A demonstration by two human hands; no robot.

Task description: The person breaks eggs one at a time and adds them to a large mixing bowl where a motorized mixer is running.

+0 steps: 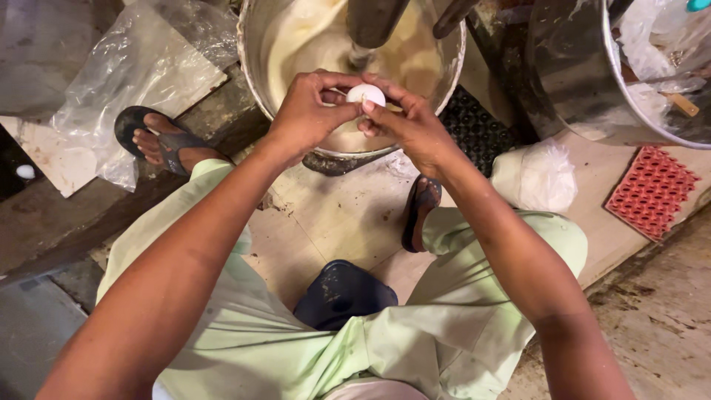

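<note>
Nearest the camera, the person's two bare forearms run up from the bottom edge over pale green trousers, with a dark blue low plastic stool (342, 292) showing between the knees. Further out, each foot wears a dark flip-flop sandal (420, 211) on the worn, stained stone floor (333, 215). The left hand (307, 111) and the right hand (407, 126) meet over the near rim of a large round steel mixing bowl (255, 70), and together they pinch a small white egg (366, 94) between thumbs and fingertips; both hands are narrowly curled around it, with the fingers bent inward. Whether the shell is cracked is hard to make out, since the fingers cover most of it. The egg sits just above the pale cream batter (304, 41) in the bowl, where a dark metal beater shaft (372, 22) comes down, its top cut off by the frame. To the left lies a crumpled clear plastic sheet (141, 74); to the right, a white filled plastic bag (537, 176), a red plastic egg tray (652, 191), and a second big steel pot (570, 74), partly out of frame.
</note>
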